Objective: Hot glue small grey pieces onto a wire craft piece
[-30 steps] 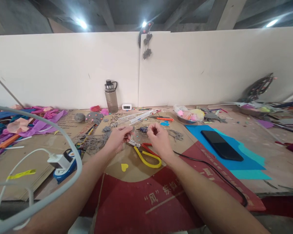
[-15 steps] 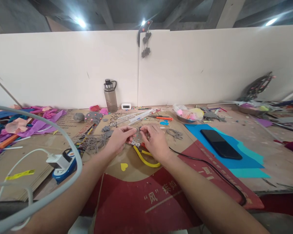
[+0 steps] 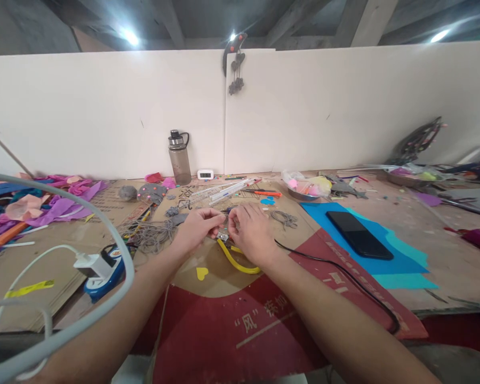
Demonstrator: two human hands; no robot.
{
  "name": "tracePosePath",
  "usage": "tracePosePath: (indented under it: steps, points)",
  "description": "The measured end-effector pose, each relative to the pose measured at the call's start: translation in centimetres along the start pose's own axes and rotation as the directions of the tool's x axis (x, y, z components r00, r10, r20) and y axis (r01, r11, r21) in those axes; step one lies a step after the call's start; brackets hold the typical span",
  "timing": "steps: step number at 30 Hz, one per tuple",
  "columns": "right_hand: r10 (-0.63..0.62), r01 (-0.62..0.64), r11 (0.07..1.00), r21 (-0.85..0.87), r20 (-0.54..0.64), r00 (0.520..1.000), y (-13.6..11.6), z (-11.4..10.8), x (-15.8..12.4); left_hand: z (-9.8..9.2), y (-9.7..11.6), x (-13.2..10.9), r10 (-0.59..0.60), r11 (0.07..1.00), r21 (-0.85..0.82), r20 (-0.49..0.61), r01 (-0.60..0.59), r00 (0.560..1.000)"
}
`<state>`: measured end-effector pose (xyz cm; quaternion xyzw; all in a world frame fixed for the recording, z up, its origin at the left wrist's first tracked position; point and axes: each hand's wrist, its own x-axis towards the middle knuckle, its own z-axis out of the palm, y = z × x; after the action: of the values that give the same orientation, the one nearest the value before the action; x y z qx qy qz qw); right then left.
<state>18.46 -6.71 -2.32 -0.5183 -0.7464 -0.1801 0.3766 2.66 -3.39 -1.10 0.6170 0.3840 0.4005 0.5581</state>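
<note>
Head view: a tiny dark piece [image 3: 225,212] is being pinched between the fingertips of left hand [image 3: 198,228] and right hand [image 3: 250,233], just above yellow-handled pliers [image 3: 237,264].

The red cardboard sheet [image 3: 208,325] bears white Chinese print starting “风”; the other characters are unclear.

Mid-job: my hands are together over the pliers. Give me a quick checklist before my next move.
1. Both hands in view: ok. The left hand and right hand meet fingertip to fingertip.
2. Grip: both pinched shut. What they pinch is too small to see: cannot tell.
3. Yellow-handled pliers close by: ok, lying just beneath the hands.
4. Black cable clear of the right wrist: cannot tell, it emerges right at the wrist.
5. Phone clear of the hands: ok, it lies on the blue sheet to the right.
</note>
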Motion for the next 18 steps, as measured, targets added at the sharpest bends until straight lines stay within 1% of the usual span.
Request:
tracePosePath:
  steps: [3,6,8,10,11,13,16,18]
  points:
    - [0.077,-0.073,0.991,0.111,-0.027,0.997,0.2,0.0,0.2,0.1,0.2,0.0,-0.036,0.996,-0.077,-0.026,0.034,0.999]
    - [0.219,-0.202,0.945,0.258,-0.036,0.975,0.4,-0.1,0.4,0.0,0.3,0.2,-0.064,0.977,-0.21,-0.075,0.047,0.995]
    - [0.339,-0.309,0.86,0.406,-0.003,0.941,0.7,-0.3,0.5,-0.2,0.3,0.4,-0.078,0.958,-0.284,-0.102,0.046,0.992]
    - [0.423,-0.387,0.745,0.544,0.063,0.904,0.9,-0.4,0.5,-0.5,0.4,0.5,-0.101,0.941,-0.332,-0.104,0.062,0.989]
    - [0.438,-0.407,0.698,0.589,0.098,0.893,1.0,-0.4,0.5,-0.6,0.4,0.5,-0.12,0.934,-0.35,-0.1,0.078,0.988]
    - [0.422,-0.422,0.651,0.631,0.161,0.892,1.1,-0.4,0.5,-0.6,0.5,0.5,-0.169,0.916,-0.383,-0.088,0.123,0.982]
    - [0.351,-0.406,0.647,0.645,0.221,0.91,0.9,-0.1,0.3,-0.6,0.7,0.5,-0.218,0.896,-0.41,-0.08,0.168,0.973]
    - [0.332,-0.407,0.639,0.653,0.243,0.912,0.5,0.1,0.2,-0.5,0.7,0.5,-0.205,0.897,-0.411,-0.066,0.161,0.976]
